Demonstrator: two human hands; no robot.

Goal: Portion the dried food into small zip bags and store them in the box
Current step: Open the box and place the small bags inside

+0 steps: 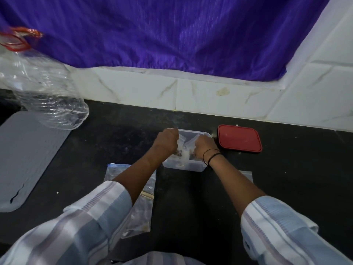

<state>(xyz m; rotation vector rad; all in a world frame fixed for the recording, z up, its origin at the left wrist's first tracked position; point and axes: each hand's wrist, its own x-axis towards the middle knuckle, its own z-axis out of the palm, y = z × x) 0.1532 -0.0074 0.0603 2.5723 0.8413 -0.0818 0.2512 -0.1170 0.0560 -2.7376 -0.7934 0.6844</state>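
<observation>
Black counter [191, 197] below white tiles: I see my left hand [166, 143] and right hand [203, 148] each pinching a small zip bag [181, 148] inside the clear box [183, 166]. Light, limp, slippery film; I'd grip near the zip.

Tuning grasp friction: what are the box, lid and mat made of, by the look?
Box: clear, glossy plastic, likely rigid; the bags inside show through. Lid: opaque red plastic with a soft sheen and a moulded rim. Mat: matte grey, rounded corners, probably silicone or rubber.
</observation>
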